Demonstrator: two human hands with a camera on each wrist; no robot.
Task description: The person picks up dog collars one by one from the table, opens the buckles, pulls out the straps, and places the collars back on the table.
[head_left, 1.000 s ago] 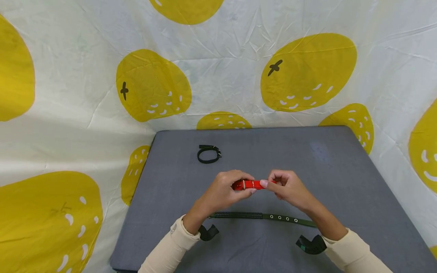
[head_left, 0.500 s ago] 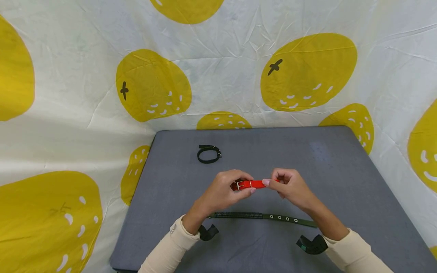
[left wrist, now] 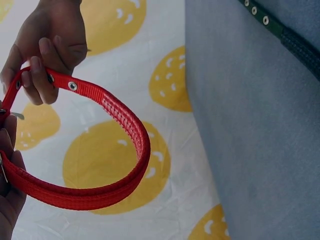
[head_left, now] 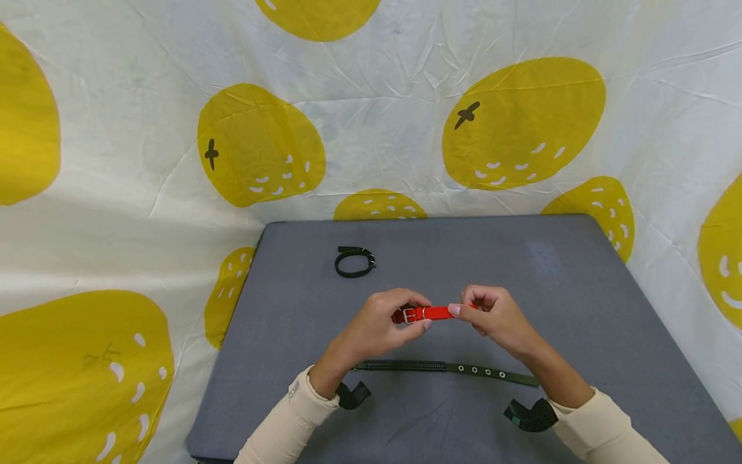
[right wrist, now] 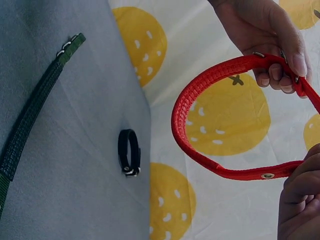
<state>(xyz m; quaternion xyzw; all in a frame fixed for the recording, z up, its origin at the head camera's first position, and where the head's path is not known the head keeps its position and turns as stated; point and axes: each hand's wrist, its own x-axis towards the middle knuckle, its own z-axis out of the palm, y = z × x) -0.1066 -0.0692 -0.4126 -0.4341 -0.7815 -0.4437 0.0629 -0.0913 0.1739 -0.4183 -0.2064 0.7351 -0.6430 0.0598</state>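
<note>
Currently | left hand (head_left: pixel 382 327) pinching red collar (head_left: pixel 437 313) beside its buckle (head_left: pixel 409 316), thumb opposing fingers | right hand (head_left: pixel 494 320) pinching its eyeleted strap between thumb and curled fingers | red collar being held looped above grey table (head_left: pixel 464 258) | green collar (head_left: pixel 406 365) lying stretched nearer the person | black collar (head_left: pixel 352 275) lying looped farther off

A grey bench (head_left: pixel 481 258) carries a black collar (head_left: pixel 351 275), curled into a loop toward the far edge, left of its middle. Nearer the front edge, a dark green strap (head_left: pixel 446 367) lies stretched out sideways, its ribbed black sleeve (head_left: pixel 406 365) toward the left edge, its metal eyelets (head_left: pixel 489 372) toward the right. White cloth (head_left: pixel 377 142) printed with yellow fruits (head_left: pixel 524 122) hangs beyond the far edge.
</note>
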